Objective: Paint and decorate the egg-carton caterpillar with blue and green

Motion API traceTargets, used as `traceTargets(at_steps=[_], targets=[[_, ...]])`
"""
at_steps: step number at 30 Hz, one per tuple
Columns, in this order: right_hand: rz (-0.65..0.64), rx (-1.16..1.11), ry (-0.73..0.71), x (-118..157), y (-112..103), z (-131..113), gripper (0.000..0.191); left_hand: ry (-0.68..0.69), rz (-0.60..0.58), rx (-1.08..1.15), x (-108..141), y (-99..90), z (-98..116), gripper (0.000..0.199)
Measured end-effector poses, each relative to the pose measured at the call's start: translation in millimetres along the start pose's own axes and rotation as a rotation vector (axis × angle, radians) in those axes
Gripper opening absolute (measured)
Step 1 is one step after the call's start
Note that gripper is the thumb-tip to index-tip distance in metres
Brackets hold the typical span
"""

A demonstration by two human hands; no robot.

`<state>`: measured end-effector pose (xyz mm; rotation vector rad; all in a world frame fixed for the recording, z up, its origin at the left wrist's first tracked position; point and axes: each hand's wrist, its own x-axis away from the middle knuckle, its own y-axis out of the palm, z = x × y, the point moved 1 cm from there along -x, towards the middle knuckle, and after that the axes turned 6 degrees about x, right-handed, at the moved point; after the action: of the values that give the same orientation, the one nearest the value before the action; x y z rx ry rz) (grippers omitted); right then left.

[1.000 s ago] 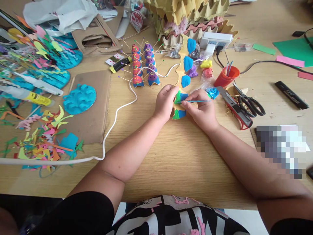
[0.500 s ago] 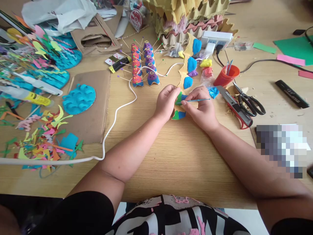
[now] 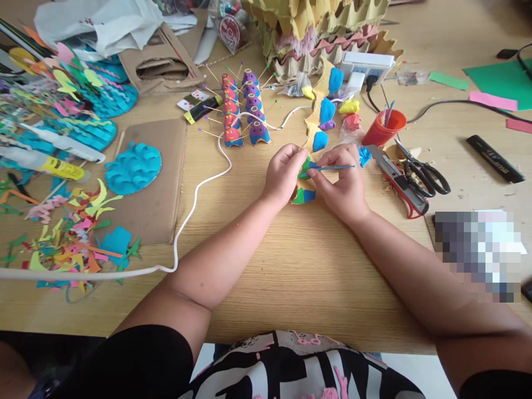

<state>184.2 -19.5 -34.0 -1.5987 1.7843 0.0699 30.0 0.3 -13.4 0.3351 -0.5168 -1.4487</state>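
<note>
While the egg-carton strip (image 3: 316,105) is steadied by the left hand (image 3: 283,173), a thin blue tool (image 3: 338,167) is held against or just over its coloured surface by the right hand (image 3: 346,185). The step in hand seems to be the working of the green patch (image 3: 303,169) on the second cup from the near end, where it meets blue; whether the tip is touching cannot be told, as it is partly hidden by the fingers. For the next move, light, short pressure along that edge is probably called for, with the strip well supported, since the thin card could be bent or the blue smudged.

The left hand is nearly closed, with the strip's left edge pinched between thumb and bent fingers. The right hand is also nearly closed, with the tool gripped near its working end and its other end pointed out to the right.

The strip is placed between the two hands, and its far part is stretched away beyond them, where blue patches (image 3: 327,111) are seen on bare card. The nearest cup, coloured green and blue, is left uncovered on the near side of the fingers. To the left of the strip, a red row (image 3: 231,121) and a purple row (image 3: 258,132) are set side by side on the bench (image 3: 249,277); to its right, a red cup of tools (image 3: 382,130) is seen beyond the right hand.
</note>
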Motion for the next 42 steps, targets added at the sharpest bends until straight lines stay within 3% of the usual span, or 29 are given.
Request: traceTargets(at_steps=[8,17,23,35,42], targets=[[0.044,0.040,-0.021,-0.5,-2.2,-3.0,0.030,0.088,-0.048,-0.068,-4.0,-3.6,-3.6,0.047],[0.073,0.030,-0.033,-0.2,-3.0,-8.7,0.039,0.046,0.003,-0.034,-7.3,-4.5,-5.0,0.045],[-0.012,0.014,-0.040,0.3,-0.6,-10.8,0.036,0.064,-0.028,-0.039,-7.8,-5.9,-6.6,0.044],[0.012,0.034,-0.025,-0.7,0.6,0.2,0.024,0.104,-0.051,-0.093,-8.9,-7.2,-8.6,0.045],[0.020,0.111,-0.106,-0.3,1.6,7.2,0.021,0.163,-0.108,-0.147,-12.6,-10.2,-11.8,0.044]])
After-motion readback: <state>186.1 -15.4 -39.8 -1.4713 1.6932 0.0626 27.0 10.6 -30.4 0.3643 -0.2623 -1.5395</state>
